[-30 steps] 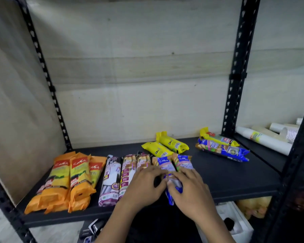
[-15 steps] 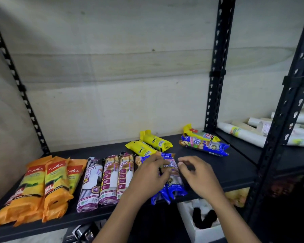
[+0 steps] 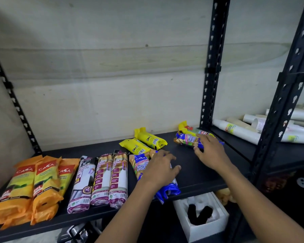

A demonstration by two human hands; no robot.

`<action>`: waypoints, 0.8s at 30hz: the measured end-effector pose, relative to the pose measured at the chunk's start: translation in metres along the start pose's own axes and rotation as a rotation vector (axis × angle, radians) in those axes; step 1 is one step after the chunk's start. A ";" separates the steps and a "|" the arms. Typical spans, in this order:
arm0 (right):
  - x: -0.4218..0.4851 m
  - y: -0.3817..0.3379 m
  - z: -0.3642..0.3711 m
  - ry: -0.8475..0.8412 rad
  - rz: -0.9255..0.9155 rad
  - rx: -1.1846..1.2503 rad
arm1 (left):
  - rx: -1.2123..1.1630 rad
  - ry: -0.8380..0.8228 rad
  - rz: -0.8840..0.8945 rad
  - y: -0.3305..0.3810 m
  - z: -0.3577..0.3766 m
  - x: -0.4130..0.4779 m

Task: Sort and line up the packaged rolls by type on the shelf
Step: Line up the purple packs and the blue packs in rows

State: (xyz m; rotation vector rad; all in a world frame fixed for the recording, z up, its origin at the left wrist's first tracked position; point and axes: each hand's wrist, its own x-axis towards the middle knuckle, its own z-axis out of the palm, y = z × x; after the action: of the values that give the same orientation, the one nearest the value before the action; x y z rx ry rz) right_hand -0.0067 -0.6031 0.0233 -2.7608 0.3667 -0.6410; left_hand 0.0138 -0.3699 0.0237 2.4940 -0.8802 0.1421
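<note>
- The left hand [image 3: 159, 170] lies flat, fingers spread, on the blue rolls [image 3: 140, 166] at the shelf [image 3: 197, 174] front edge.
- The right hand [image 3: 211, 151], fingers loosely spread, touches a blue roll [image 3: 187, 139] beside the rear upright post [image 3: 211, 85].
- Left of the blue rolls: three purple rolls [image 3: 102, 179], three orange rolls [image 3: 42, 183].
- Behind them: two yellow rolls [image 3: 144, 142].

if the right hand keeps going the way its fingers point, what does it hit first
The right hand already reaches the blue plastic-wrapped roll at the shelf's back right; the fingertips seem to touch it, though depth is unclear.
</note>
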 end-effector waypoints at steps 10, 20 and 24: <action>0.012 0.011 0.009 -0.205 0.075 -0.176 | 0.005 -0.013 -0.034 -0.001 0.001 -0.003; 0.019 -0.002 -0.007 -0.208 0.057 -0.194 | -0.018 -0.019 -0.046 0.000 0.000 -0.003; 0.014 -0.010 -0.007 -0.233 0.100 0.024 | -0.045 -0.001 -0.053 -0.002 0.000 -0.003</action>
State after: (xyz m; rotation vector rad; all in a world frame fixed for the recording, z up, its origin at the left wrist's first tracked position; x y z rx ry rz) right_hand 0.0044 -0.5998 0.0381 -2.7339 0.4380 -0.2937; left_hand 0.0125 -0.3666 0.0215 2.4727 -0.8078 0.1025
